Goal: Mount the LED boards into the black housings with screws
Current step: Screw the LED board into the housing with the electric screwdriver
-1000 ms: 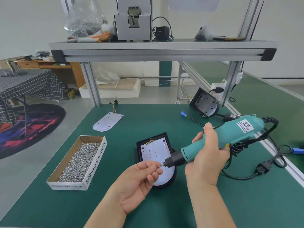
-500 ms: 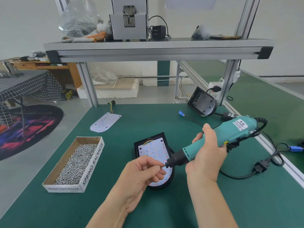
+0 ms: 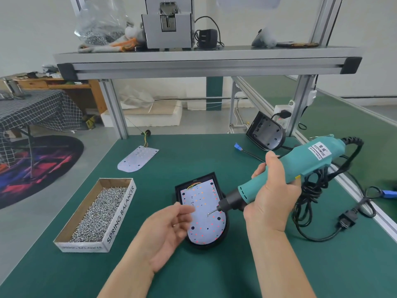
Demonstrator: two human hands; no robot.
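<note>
A black housing (image 3: 179, 188) lies on the green mat in front of me with a white LED board (image 3: 204, 220) seated inside it. My right hand (image 3: 272, 196) grips a teal electric screwdriver (image 3: 300, 166), tilted down to the left. A small screw (image 3: 211, 212) hangs on its bit tip just above the board. My left hand (image 3: 169, 229) hovers palm-up at the board's left edge, fingers relaxed and holding nothing. A second LED board (image 3: 137, 158) lies loose at the back left. A second black housing (image 3: 266, 133) leans at the back right.
A cardboard box of screws (image 3: 120, 214) sits to the left of the housing. The screwdriver's black cable (image 3: 318, 231) loops over the mat on the right. A blue-tipped wire (image 3: 237, 145) lies behind. An aluminium shelf (image 3: 206, 61) spans overhead.
My left hand has let go of the screw and drawn back to the left, fingers loosened. The screw now stays on the bit tip over the board.
</note>
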